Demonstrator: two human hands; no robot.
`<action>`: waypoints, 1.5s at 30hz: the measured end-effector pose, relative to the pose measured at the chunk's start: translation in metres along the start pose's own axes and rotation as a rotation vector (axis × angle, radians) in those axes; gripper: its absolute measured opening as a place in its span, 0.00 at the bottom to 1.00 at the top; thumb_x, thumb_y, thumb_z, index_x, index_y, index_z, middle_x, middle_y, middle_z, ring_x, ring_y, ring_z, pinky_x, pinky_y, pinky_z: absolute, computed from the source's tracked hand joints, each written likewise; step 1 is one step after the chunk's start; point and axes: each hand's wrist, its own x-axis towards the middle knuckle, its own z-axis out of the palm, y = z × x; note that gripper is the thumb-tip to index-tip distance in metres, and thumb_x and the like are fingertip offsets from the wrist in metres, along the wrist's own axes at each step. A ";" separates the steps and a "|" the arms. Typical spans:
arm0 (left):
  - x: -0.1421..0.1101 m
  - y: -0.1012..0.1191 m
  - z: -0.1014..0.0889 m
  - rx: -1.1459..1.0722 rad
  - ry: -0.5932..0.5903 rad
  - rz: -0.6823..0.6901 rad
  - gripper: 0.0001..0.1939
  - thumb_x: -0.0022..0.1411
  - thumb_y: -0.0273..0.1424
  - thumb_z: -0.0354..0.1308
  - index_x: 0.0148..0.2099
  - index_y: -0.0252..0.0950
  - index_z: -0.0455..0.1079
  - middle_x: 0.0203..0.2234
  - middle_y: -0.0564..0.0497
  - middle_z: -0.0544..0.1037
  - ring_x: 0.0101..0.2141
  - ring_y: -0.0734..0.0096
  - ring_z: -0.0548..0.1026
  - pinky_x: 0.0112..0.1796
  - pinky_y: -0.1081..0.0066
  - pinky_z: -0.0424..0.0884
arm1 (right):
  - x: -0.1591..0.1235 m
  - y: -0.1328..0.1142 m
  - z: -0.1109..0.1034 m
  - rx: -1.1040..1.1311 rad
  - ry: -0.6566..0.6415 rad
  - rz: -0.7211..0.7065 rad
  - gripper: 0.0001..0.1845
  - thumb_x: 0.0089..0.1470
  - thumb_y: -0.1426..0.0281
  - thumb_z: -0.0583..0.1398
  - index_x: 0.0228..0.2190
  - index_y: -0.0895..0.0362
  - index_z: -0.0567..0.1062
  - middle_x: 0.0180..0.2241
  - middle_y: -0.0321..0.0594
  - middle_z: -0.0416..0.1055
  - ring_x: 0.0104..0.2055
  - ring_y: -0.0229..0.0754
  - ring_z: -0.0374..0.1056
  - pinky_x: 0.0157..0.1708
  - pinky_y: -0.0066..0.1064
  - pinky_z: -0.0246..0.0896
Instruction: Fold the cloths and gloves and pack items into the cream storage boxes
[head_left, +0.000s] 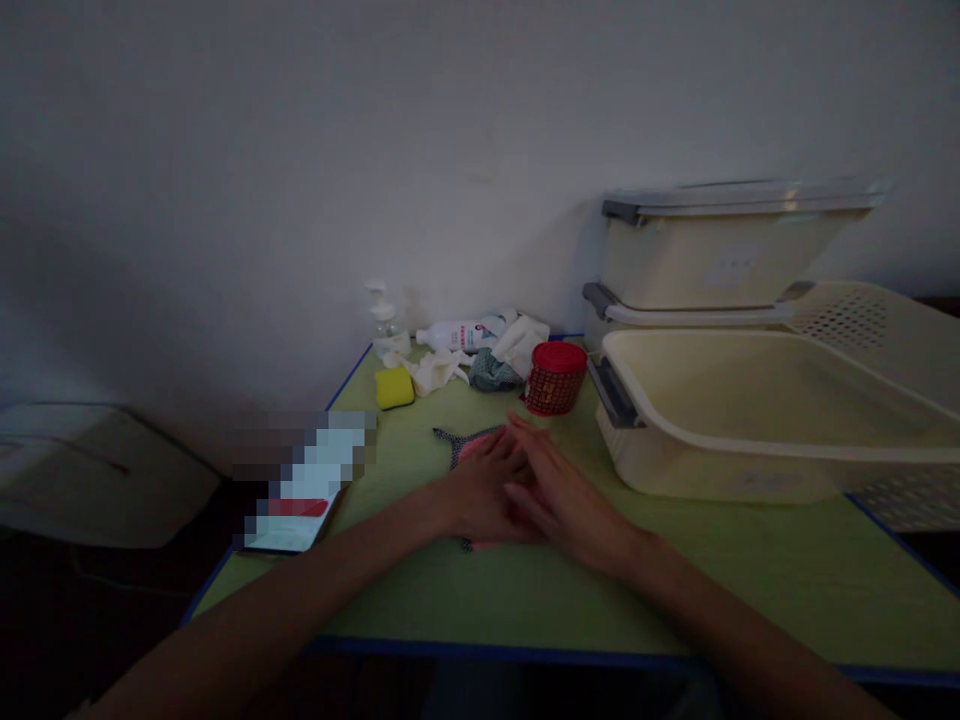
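Observation:
A pink cloth piece [473, 447] with dark patterned edging and a thin strap-like corner lies on the green table [390, 590]. My left hand [487, 490] rests on it, fingers stretched out and pointing away from me. Partly over the left hand lies my right hand [559, 490], its fingers also extended, the two hands touching. Between them they hide most of the cloth. Just beyond the fingertips stands a red lidded canister [556, 380].
A cream basket [720, 460] stands on the right, with a lidded storage box [690, 250] behind it. Along the wall are a yellow sponge [394, 388], a pump bottle [386, 330], a white bottle [454, 335] and crumpled cloths [495, 372]. A phone [300, 510] lies at the left edge.

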 end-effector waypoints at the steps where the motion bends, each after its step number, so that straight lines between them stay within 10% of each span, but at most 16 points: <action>1: 0.000 0.000 0.000 0.007 -0.003 0.000 0.40 0.53 0.50 0.52 0.62 0.33 0.52 0.61 0.41 0.55 0.61 0.52 0.49 0.58 0.54 0.44 | 0.001 -0.002 0.002 -0.042 -0.048 0.008 0.30 0.57 0.65 0.51 0.57 0.67 0.53 0.59 0.59 0.51 0.62 0.49 0.46 0.57 0.47 0.49; 17: -0.015 -0.011 -0.007 0.012 -0.078 0.040 0.47 0.53 0.51 0.53 0.63 0.21 0.45 0.61 0.30 0.48 0.62 0.54 0.46 0.59 0.58 0.44 | -0.011 0.004 0.012 -0.277 -0.206 0.078 0.46 0.55 0.48 0.45 0.58 0.76 0.49 0.61 0.64 0.42 0.64 0.53 0.36 0.59 0.45 0.44; 45: -0.033 -0.018 -0.011 -0.028 -0.145 -0.053 0.49 0.55 0.56 0.44 0.64 0.22 0.37 0.62 0.30 0.39 0.62 0.54 0.36 0.59 0.56 0.41 | 0.005 0.027 -0.004 -0.354 -0.333 0.145 0.39 0.56 0.52 0.46 0.57 0.70 0.56 0.59 0.61 0.49 0.62 0.55 0.43 0.58 0.52 0.44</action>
